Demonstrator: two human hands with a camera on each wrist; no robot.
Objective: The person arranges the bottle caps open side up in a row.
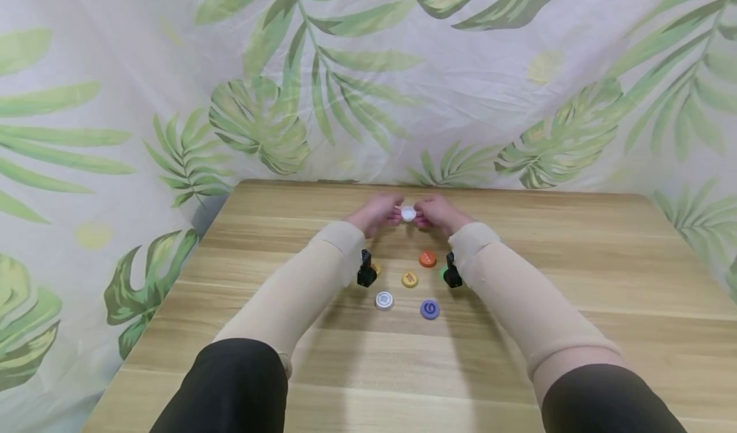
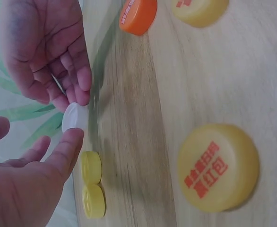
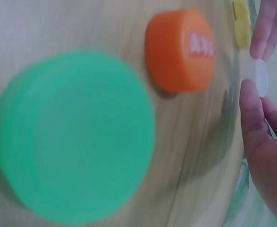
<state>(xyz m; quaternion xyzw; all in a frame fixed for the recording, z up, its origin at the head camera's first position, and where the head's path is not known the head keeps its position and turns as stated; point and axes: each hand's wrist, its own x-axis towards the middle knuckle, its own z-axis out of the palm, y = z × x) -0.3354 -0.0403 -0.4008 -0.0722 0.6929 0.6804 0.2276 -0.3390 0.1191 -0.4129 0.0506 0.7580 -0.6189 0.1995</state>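
Note:
Between the fingertips of both hands, near the table's far edge, a white bottle cap is held on its edge, its face toward the head camera. My left hand touches its left side with extended fingers, the thumb apart from it in the left wrist view. From the opposite side, fingertips of my right hand press on the cap; that hand's palm shows in the left wrist view. Two yellow caps, a yellow cap and another yellow cap, lie touching beside the left hand, hidden in the head view.
Nearer me on the wooden table lie an orange cap, a yellow cap, a white cap and a blue cap. A printed yellow cap and a green cap sit by the wrists. Leaf-patterned cloth hangs behind.

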